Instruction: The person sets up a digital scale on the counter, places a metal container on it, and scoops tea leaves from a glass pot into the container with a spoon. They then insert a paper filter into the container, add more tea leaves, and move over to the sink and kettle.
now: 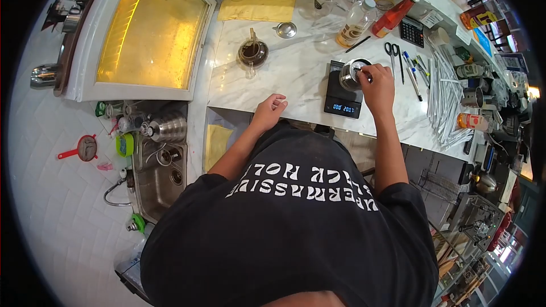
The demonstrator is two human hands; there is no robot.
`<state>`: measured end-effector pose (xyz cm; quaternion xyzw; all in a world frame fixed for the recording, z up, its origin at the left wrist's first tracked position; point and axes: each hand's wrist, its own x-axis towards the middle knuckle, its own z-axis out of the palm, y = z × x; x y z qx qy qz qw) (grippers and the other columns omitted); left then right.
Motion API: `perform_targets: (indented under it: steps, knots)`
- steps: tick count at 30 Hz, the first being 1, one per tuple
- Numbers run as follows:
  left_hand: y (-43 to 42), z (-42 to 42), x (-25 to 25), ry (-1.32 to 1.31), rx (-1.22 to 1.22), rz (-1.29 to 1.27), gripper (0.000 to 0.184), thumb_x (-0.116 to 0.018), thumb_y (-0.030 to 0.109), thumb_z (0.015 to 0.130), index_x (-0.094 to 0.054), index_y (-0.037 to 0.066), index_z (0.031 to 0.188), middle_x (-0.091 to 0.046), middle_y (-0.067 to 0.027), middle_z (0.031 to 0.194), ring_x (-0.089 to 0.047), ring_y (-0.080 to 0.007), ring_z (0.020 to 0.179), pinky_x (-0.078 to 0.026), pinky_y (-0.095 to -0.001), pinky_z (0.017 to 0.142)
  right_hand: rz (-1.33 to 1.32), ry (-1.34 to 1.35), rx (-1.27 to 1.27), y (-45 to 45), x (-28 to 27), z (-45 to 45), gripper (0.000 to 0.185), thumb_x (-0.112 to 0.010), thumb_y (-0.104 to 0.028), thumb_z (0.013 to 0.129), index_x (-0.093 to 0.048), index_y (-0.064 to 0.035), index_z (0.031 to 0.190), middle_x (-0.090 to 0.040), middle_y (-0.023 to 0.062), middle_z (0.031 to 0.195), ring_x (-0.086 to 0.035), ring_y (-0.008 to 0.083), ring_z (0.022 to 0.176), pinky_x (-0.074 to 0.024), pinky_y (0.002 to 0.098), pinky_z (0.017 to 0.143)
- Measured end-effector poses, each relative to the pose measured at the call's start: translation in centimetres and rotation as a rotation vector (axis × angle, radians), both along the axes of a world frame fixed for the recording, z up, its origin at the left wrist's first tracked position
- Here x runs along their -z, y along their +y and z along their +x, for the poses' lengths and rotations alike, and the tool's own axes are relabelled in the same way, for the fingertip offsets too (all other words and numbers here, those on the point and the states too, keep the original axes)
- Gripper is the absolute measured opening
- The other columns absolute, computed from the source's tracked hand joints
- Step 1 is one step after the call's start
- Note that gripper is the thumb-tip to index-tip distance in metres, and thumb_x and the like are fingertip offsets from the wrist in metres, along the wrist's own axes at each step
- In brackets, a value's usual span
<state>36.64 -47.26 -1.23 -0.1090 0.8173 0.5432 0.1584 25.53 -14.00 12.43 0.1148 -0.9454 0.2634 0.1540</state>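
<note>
My right hand [376, 83] is closed in a pinch at the rim of a metal cup [347, 75]. Whatever sits between the fingertips is too small to make out. The cup stands on a black digital scale [335, 102] with a lit blue display. My left hand [269, 111] hovers by the counter's front edge, fingers loosely bent and holding nothing. Beyond it, a glass pot [260, 62] of dark liquid stands on the marble counter [227, 88]. A small round metal lid [286, 30] lies behind that pot.
Scissors [391, 50], pens [412, 74] and a heap of wrapped straws [446, 94] lie to the right. Behind the scale stand a clear bottle [355, 23] and a red bottle [394, 14]. At left are a glass-doored cabinet [202, 40] and a sink [153, 193].
</note>
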Motion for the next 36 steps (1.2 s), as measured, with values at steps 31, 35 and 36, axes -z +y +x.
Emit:
perform_targets:
  steps: [31, 35, 36]
  knots:
    - [3.2, -1.2, -0.9, -0.016, -0.049, -0.033, 0.034, -0.069, 0.028, 0.102, -0.068, 0.005, 0.127, -0.071, -0.0047, 0.094, -0.062, -0.0118, 0.080, -0.053, -0.0297, 0.076, -0.323, -0.165, 0.165, 4.6, -3.3, 2.2, 0.028, -0.080, -0.023, 0.093, -0.076, -0.0084, 0.116, -0.066, 0.0091, 0.106, -0.062, 0.0249, 0.103, -0.0493, 0.0380, 0.084]
    - [4.3, -0.8, -1.4, 0.013, -0.125, -0.059, 0.036, -0.071, 0.029, 0.101, -0.067, 0.004, 0.127, -0.070, -0.0054, 0.093, -0.062, -0.0121, 0.081, -0.053, -0.0299, 0.075, -0.348, -0.164, 0.137, 5.9, -1.4, 3.4, 0.028, -0.077, -0.019, 0.094, -0.073, -0.0072, 0.119, -0.067, 0.0093, 0.108, -0.063, 0.0226, 0.101, -0.0490, 0.0365, 0.081]
    - [4.1, -0.9, -1.4, 0.030, -0.155, -0.074, 0.037, -0.071, 0.030, 0.101, -0.066, 0.004, 0.128, -0.070, -0.0058, 0.093, -0.062, -0.0123, 0.082, -0.053, -0.0301, 0.075, -0.376, -0.175, 0.132, 6.0, -1.0, 3.9, 0.028, -0.077, -0.018, 0.095, -0.072, -0.0069, 0.120, -0.067, 0.0091, 0.108, -0.063, 0.0223, 0.100, -0.0489, 0.0362, 0.081]
